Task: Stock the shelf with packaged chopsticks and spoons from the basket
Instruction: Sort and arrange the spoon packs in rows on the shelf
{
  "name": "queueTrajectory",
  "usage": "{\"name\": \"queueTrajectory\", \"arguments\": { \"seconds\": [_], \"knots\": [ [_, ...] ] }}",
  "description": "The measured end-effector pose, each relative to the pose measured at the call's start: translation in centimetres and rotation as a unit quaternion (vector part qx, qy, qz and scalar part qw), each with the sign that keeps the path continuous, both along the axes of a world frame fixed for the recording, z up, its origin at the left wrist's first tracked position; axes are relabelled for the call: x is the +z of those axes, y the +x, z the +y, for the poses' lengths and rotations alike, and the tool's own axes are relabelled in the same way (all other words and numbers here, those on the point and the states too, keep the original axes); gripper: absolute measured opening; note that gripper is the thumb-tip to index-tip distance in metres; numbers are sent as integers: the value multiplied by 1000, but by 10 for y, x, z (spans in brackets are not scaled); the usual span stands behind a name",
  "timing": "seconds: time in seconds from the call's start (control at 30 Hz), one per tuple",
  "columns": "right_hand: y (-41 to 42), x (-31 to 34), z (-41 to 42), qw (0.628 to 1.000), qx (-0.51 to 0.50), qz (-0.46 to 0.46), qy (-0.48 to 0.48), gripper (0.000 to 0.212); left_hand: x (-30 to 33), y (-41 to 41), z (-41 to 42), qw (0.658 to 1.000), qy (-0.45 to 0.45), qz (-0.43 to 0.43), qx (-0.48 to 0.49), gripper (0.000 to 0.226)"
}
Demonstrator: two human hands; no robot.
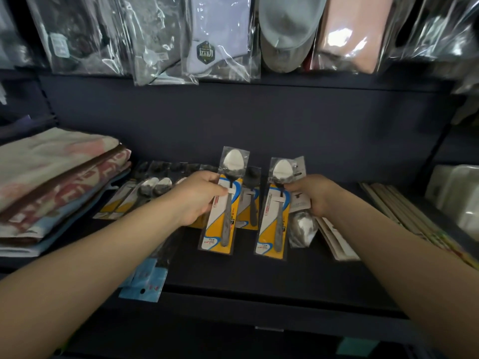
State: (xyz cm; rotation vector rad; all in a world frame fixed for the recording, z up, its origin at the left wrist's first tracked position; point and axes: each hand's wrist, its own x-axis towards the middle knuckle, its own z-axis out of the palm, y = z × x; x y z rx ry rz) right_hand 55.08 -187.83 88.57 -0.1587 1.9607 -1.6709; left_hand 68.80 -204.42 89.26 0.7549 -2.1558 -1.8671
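Currently, left hand (pixel 197 196) grips one packaged spoon (pixel 225 203), right hand (pixel 315 194) another spoon pack (pixel 276 208), both raised over the shelf (pixel 259 275); bare shelf surface lies between packs and front edge.

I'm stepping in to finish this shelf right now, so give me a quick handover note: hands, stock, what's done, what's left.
Left hand holds one carded spoon pack upright over the shelf.
Right hand holds a second spoon pack together with a grey-carded one.
Done: spoon packs already lie in a row at the left, chopstick packs at the right.
Left: lay down the held packs. The basket is out of view, so remaining stock is unknown.
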Motion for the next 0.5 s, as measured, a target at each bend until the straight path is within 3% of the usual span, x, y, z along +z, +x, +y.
{"name": "queueTrajectory", "arguments": {
  "seconds": [0.13, 0.3, 0.4, 0.5],
  "knots": [
    [-12, 8, -20, 995, -26, 92, 24, 30, 3, -5, -1, 1000, -1, 6, 8, 40],
    [-27, 5, -40, 983, -23, 156, 97, 47, 0, -5, 2, 1000, -11, -5, 12, 24],
    [-30, -2, -47, 976, 11, 176, 127, 46, -5, -7, 5, 1000, -14, -8, 10, 21],
    [-35, -3, -49, 971, -2, 197, 138, 32, -9, -8, 7, 1000, -19, -12, 9, 12]
  ]
}}
